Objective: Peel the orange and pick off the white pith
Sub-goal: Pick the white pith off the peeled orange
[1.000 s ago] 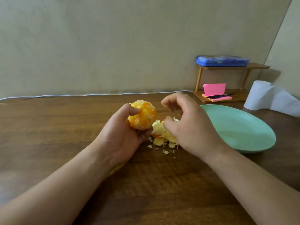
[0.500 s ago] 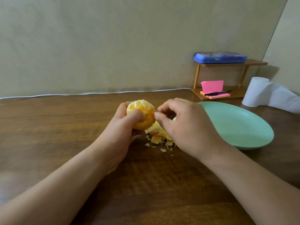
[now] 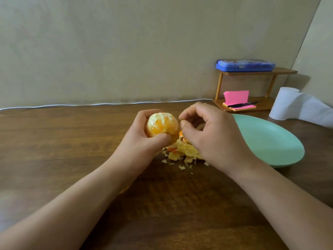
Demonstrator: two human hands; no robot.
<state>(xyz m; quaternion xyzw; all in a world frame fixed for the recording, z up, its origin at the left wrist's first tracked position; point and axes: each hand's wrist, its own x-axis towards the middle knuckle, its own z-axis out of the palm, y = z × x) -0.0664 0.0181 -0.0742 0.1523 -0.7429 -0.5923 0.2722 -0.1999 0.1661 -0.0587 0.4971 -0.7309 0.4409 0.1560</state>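
A person's two bare hands work over a brown wooden table (image 3: 54, 150). The left hand (image 3: 142, 145) grips a peeled orange (image 3: 162, 126), thumb across its near side and fingers curled behind it, holding it off the table. The fruit shows pale streaks of pith. The right hand (image 3: 210, 138) is just right of the orange, fingers curled, with thumb and forefinger tips drawn close together against the orange's right edge. Whether they pinch a scrap of pith cannot be told. Below and right of the orange, partly under the right hand, a heap of peel (image 3: 182, 152) and small flakes lies on the table. Further right of the orange sits a green plate (image 3: 270, 141). Beyond the plate are a small wooden shelf (image 3: 255, 71) and a white paper roll (image 3: 284, 103).
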